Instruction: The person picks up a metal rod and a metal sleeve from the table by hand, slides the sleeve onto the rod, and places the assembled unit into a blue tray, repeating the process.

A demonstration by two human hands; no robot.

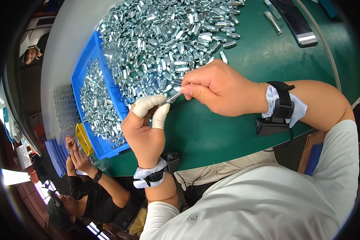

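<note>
Pinching one small metal piece (174,96) between both hands' fingers (150,103).

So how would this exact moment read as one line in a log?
left hand: pinching small metal piece | right hand: gripping its other end | behind: pile of metal pieces, blue tray | surface: green table

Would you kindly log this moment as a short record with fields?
left hand: thumb and forefinger in white finger cots, pinching a small metal part
right hand: gripping the same part's other end
heap of silver metal parts: on the green table
blue tray: partly under the heap, holds more parts
co-worker's hands: lower left
</note>
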